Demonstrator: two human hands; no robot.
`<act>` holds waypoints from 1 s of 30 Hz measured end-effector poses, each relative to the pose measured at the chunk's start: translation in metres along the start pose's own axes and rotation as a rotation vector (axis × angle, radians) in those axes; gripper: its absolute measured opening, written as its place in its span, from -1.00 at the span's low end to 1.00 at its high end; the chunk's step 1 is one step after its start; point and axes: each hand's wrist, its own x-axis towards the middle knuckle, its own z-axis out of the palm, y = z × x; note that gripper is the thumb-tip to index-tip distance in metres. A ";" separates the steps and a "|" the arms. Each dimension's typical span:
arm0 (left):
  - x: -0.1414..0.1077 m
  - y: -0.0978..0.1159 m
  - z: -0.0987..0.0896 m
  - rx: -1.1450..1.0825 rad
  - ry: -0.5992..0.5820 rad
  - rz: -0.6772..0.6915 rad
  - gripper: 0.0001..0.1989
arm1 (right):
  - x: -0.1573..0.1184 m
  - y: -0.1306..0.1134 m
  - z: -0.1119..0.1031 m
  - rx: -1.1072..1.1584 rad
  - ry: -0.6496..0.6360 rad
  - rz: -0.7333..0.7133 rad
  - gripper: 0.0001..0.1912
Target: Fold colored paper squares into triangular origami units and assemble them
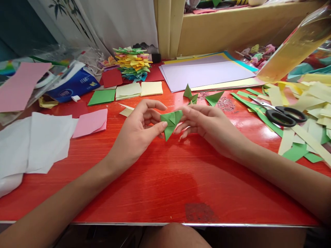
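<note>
A glossy red surface with visible wood grain (124, 193) carries all the material; at its right side lies a loose heap of pale-yellow and green paper strips (319, 119); at the back lies a fanned stack of large paper sheets, lilac uppermost (207, 72); to the right of the stack, a clear bottle of amber liquid (292, 46) appears tilted; at left lie thin white sheets (49, 141). The left hand (141, 127) and the right hand (210, 125) meet above the middle of the surface; the left pinches between thumb and fingers, while the right holds with its fingertips, its lower fingers curled and slightly parted. Behind the left hand stand a blue plastic packet (72, 82) and a tower of layered multicoloured folded papers (133, 63); black-handled metal scissors (284, 115) rest on the strips; a folded pink paper (90, 123), a green square stack (102, 97) and cream paper squares (128, 91) lie at left; beyond the hands are loose pointed green paper folds (215, 99); smallest, the folded green triangular paper piece (170, 120) is held between both hands, point downward.
</note>
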 end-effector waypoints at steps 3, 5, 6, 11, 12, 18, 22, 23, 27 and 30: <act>-0.001 0.001 0.002 -0.022 -0.005 -0.003 -0.77 | -0.002 -0.002 0.001 -0.036 -0.054 -0.001 -0.71; -0.003 0.003 0.004 -0.023 -0.028 -0.007 -0.76 | -0.004 -0.003 0.002 -0.038 -0.039 -0.017 -0.73; -0.003 0.003 0.004 -0.023 -0.037 -0.008 -0.74 | -0.005 -0.003 0.002 -0.032 -0.029 -0.019 -0.73; -0.004 0.004 0.005 -0.010 -0.032 -0.001 -0.63 | -0.005 -0.001 0.004 0.003 -0.045 -0.003 -0.68; -0.004 0.004 0.005 -0.001 -0.034 0.000 -0.64 | -0.005 -0.001 0.004 -0.011 -0.044 -0.008 -0.69; -0.007 0.003 0.005 0.095 -0.033 0.021 -0.61 | -0.007 -0.002 0.003 -0.116 -0.006 -0.028 -0.75; -0.008 0.002 0.005 0.263 -0.041 0.140 -0.62 | -0.007 -0.004 0.003 -0.071 -0.008 -0.018 -0.75; -0.008 0.001 0.004 0.320 -0.041 0.178 -0.63 | -0.007 -0.003 0.003 -0.049 -0.014 -0.011 -0.75; -0.006 -0.002 0.001 0.484 -0.034 0.287 -0.65 | -0.005 -0.001 0.004 0.069 -0.037 0.025 -0.70; -0.005 -0.003 -0.001 0.522 -0.025 0.317 -0.63 | -0.005 -0.001 0.004 0.103 -0.057 0.035 -0.74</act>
